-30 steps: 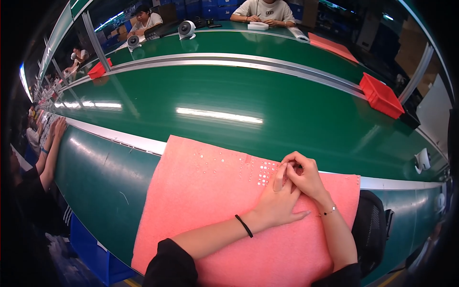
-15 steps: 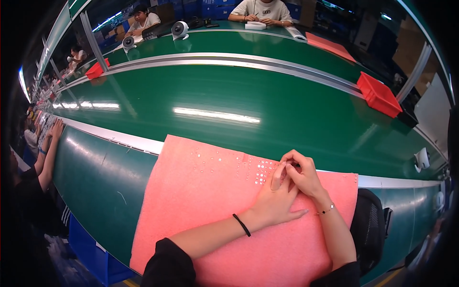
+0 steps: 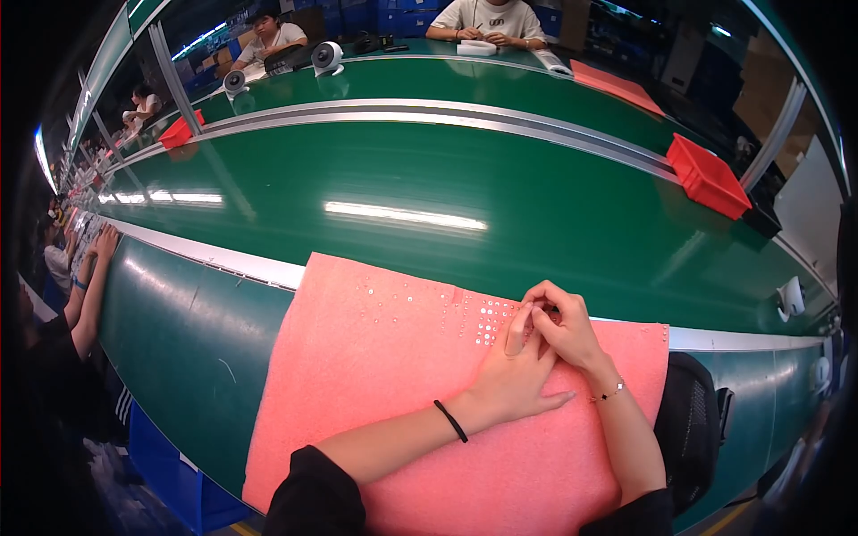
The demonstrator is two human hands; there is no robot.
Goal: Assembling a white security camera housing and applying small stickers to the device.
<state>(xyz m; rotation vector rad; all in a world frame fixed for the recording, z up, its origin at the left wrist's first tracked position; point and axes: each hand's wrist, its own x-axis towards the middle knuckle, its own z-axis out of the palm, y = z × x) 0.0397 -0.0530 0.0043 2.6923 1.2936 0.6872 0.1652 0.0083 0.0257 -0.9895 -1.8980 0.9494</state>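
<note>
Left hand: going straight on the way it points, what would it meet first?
Probably the right hand, curled just ahead of the left hand; whether the two touch there is hard to tell.

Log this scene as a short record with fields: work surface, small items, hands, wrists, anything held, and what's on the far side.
Work surface: pink mat, lying flat
Small items: shiny round pieces, closely set near the mat's far edge, sparser to the left
Hands: left hand and right hand, together over the mat's far part
Wrists: black band left, thin bracelet right
Held: cannot tell; fingers hide it
Far side: red bin at right, white round device at left
</note>
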